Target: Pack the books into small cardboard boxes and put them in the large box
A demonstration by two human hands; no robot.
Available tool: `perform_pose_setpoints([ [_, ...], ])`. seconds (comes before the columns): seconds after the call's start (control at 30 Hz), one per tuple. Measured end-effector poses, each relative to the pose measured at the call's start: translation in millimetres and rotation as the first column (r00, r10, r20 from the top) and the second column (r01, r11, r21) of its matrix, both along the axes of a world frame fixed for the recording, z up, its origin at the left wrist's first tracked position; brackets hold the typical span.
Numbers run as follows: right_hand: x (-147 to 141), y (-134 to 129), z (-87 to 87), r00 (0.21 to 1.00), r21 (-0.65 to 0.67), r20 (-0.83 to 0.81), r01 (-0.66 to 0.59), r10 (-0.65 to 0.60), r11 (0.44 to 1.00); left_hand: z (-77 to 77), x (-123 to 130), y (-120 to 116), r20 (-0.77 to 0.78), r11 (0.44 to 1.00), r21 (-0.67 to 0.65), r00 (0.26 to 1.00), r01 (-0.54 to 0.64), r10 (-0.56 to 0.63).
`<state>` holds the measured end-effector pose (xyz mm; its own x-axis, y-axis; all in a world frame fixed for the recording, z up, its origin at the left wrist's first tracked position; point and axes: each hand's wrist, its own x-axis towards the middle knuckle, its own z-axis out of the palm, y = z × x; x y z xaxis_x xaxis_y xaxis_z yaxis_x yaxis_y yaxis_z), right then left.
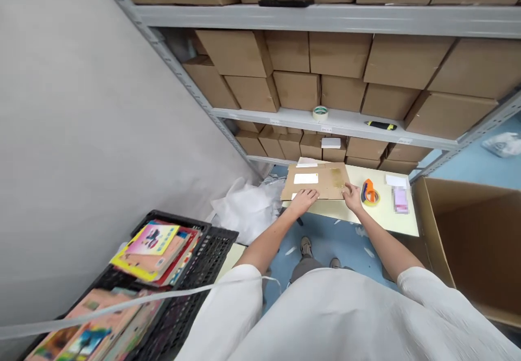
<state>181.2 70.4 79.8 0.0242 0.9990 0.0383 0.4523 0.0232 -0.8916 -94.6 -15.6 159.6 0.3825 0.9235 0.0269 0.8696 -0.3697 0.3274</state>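
A flat piece of cardboard (325,187) with a white label and a glossy brownish patch of tape lies on the cream tabletop in front of me. My left hand (304,201) rests on its near edge, left of the middle, with the fingers stretched flat over the surface. At the near right corner, my right hand (351,196) has thumb and finger closed on the cardboard's edge. Just right of that hand sits an orange tape dispenser (368,191) with a yellowish roll.
Metal shelving with brown boxes (342,54) stands ahead. A tape roll (320,113) and a yellow-black cutter (380,126) lie on one shelf. Black crates with books (158,249) are at left, a large open carton (480,241) at right. White wrapping (248,209) lies left of the table (391,221).
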Motion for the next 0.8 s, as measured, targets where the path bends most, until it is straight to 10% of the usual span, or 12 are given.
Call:
perform_pose_setpoints([
  [0.43, -32, -7, -47.2, 0.938, -0.247, 0.332, 0.184, -0.095, 0.951, -98.8, -44, 56, -0.104, 0.959, -0.138, 0.959, 0.247, -0.262],
  [0.8, -37, 19, -54.8, 0.893, -0.36, 0.448, 0.208, -0.026, 0.909, -129.2, -105, 112, 0.007, 0.92, -0.316, 0.969, -0.234, 0.249],
])
